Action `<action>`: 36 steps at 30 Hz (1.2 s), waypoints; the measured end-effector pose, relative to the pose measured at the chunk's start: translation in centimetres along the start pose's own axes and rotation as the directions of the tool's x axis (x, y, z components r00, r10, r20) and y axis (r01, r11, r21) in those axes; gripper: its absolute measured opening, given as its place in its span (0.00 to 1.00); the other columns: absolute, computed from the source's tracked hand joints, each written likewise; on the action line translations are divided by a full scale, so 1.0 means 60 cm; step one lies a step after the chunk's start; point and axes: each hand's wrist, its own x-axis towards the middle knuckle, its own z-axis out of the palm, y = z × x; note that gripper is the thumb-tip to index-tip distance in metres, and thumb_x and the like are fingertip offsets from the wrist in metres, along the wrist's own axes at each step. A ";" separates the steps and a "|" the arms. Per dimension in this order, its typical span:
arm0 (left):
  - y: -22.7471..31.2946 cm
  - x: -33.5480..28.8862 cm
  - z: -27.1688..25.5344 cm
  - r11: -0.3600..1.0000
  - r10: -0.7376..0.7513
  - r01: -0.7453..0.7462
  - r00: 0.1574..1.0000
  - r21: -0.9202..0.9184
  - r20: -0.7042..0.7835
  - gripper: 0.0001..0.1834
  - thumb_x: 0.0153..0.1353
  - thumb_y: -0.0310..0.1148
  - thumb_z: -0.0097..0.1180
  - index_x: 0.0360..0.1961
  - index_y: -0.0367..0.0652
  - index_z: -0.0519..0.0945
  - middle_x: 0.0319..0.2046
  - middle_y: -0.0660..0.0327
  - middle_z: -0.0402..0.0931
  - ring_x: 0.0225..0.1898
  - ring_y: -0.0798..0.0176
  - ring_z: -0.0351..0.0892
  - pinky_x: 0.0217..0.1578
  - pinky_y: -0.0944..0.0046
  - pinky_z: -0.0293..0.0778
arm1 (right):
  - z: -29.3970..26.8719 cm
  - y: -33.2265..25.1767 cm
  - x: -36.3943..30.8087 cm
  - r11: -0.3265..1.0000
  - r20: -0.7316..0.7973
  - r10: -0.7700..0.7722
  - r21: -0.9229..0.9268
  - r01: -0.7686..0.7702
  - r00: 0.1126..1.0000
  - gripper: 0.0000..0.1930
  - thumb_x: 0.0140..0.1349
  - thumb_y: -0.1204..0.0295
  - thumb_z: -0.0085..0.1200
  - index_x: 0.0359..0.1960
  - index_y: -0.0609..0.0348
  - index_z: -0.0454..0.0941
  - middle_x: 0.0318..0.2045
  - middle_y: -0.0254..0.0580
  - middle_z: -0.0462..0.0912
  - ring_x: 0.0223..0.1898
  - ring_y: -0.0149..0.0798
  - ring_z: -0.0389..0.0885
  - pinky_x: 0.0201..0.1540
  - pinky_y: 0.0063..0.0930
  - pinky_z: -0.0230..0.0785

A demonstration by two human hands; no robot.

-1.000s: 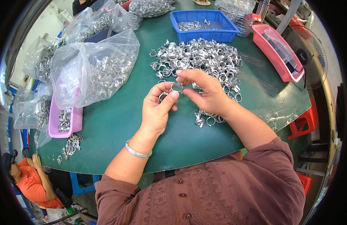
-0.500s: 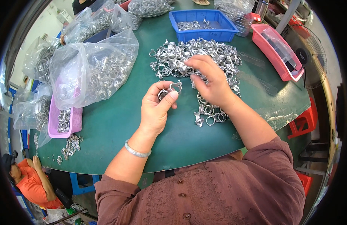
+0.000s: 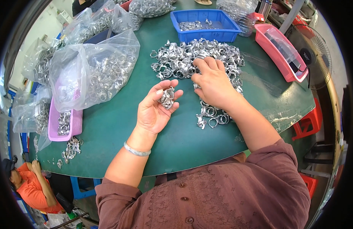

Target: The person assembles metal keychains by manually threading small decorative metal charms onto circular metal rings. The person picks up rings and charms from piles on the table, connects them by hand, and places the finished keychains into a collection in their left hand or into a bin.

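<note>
My left hand (image 3: 155, 108) is turned palm up, fingers curled around a small cluster of silvery metal rings (image 3: 167, 98). A pale bangle circles that wrist. To its right, a loose pile of the same kind of rings (image 3: 180, 63) covers the green table, and a few lie along its near end. My right hand (image 3: 214, 82) is palm down over the middle of this pile. Its fingers are bent in among the rings, and what they pinch is hidden.
Behind the pile stands a blue tray (image 3: 237, 28) with some rings inside. A pink basket (image 3: 283, 53) and a fan (image 3: 317, 57) are at the right. Left are a clear bag (image 3: 108, 76) of rings and a lilac basket (image 3: 78, 122). Another person (image 3: 35, 191) sits far left.
The left hand has opened from a pinch on one ring and rolled palm up, showing several rings in it. The right hand has turned downward, fingers now in the pile.
</note>
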 end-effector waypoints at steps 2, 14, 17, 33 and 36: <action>0.000 -0.001 0.000 1.000 -0.008 0.008 1.000 0.010 0.002 0.13 0.54 0.28 0.48 0.42 0.39 0.74 0.47 0.52 0.71 0.44 0.51 0.74 0.35 0.61 0.76 | 0.003 -0.001 -0.001 0.998 -0.010 -0.016 -0.063 0.016 1.000 0.07 0.41 0.74 0.54 0.25 0.58 0.78 0.41 0.43 0.71 0.48 0.44 0.63 0.48 0.38 0.54; -0.008 -0.002 0.014 0.938 -0.046 0.108 0.980 0.330 -0.192 0.10 0.57 0.32 0.50 0.40 0.42 0.73 0.35 0.60 0.75 0.32 0.64 0.76 0.24 0.70 0.70 | 0.010 0.007 0.004 0.789 -0.159 0.004 0.607 0.095 0.987 0.12 0.43 0.76 0.58 0.32 0.56 0.74 0.38 0.39 0.74 0.45 0.41 0.68 0.46 0.33 0.61; -0.011 -0.005 0.014 0.916 -0.026 0.112 0.975 0.384 -0.221 0.09 0.58 0.32 0.50 0.40 0.43 0.73 0.34 0.62 0.76 0.30 0.66 0.76 0.23 0.71 0.70 | 0.007 -0.001 0.003 0.657 -0.058 0.067 0.754 0.000 0.996 0.11 0.45 0.76 0.57 0.34 0.57 0.74 0.36 0.38 0.75 0.40 0.39 0.71 0.41 0.28 0.65; -0.017 -0.009 0.023 0.868 0.058 0.020 0.988 0.495 -0.142 0.08 0.58 0.34 0.52 0.37 0.43 0.75 0.31 0.63 0.76 0.29 0.68 0.76 0.22 0.72 0.70 | 0.013 -0.016 -0.002 0.260 0.114 0.102 0.956 -0.137 0.988 0.14 0.49 0.76 0.56 0.39 0.57 0.74 0.35 0.34 0.76 0.35 0.28 0.71 0.39 0.23 0.65; -0.018 -0.010 0.023 0.881 0.037 0.015 0.994 0.474 -0.101 0.11 0.59 0.37 0.51 0.38 0.42 0.75 0.31 0.64 0.76 0.29 0.70 0.75 0.22 0.73 0.69 | 0.010 -0.018 -0.002 0.440 0.051 0.020 0.897 -0.054 0.999 0.17 0.50 0.80 0.55 0.44 0.60 0.72 0.39 0.36 0.76 0.39 0.29 0.73 0.42 0.23 0.64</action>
